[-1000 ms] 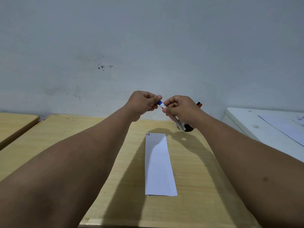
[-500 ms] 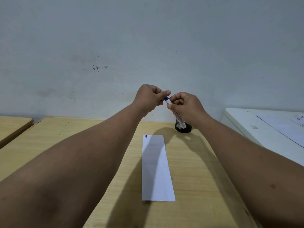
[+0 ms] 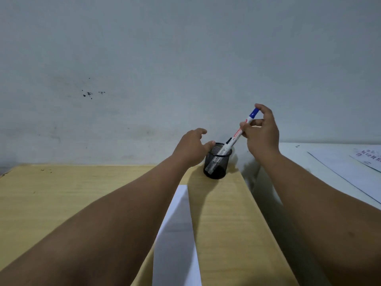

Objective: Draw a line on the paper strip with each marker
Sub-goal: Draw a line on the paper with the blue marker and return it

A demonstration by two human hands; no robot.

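Observation:
My right hand [image 3: 262,133] grips a white marker with a blue cap [image 3: 237,136], cap end up. The marker slants down to the left, and its lower end is inside the black mesh pen cup [image 3: 216,166] at the desk's far right corner. Another marker's dark tip [image 3: 228,140] shows above the cup's rim. My left hand [image 3: 192,148] rests against the cup's left side, fingers apart, thumb near the rim. The white paper strip [image 3: 177,234] lies lengthwise on the wooden desk [image 3: 61,203] between my forearms; its far end is partly hidden by my left arm.
A grey wall stands right behind the desk. To the right, across a narrow gap, a white table [image 3: 329,162] carries sheets of paper [image 3: 367,157]. The desk's right edge runs close beside my right forearm.
Both hands held the blue marker together above the strip before. Now my left hand has let go and moved to the cup, and my right hand has carried the marker into the cup.

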